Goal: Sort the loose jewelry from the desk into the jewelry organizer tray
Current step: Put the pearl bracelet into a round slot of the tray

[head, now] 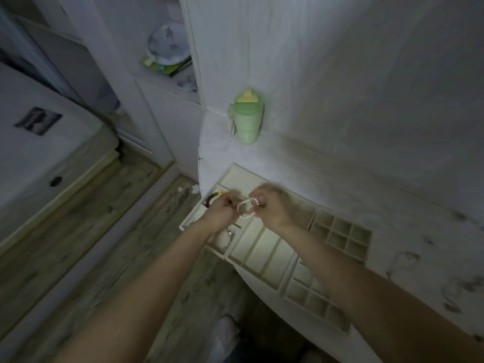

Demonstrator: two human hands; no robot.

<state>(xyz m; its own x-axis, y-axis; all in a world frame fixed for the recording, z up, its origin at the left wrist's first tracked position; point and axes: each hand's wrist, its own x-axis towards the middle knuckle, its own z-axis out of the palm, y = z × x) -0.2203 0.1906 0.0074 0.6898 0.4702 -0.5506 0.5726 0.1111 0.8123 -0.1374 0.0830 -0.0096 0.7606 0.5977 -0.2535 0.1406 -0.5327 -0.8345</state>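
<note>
Head camera view: a person's left hand (222,208) and right hand (272,205) are both pinching a pale bead bracelet (246,208) with curled fingers, holding it stretched between them above the cream organizer tray (264,247); the tray is lying on the white desk (366,184), partly overhanging its curved edge; dark red beads (210,199) are sitting in a far-left compartment; loose jewelry (403,260) is lying blurred on the desk to the right; a green drinking cup (246,119) is standing against the wall behind.
</note>
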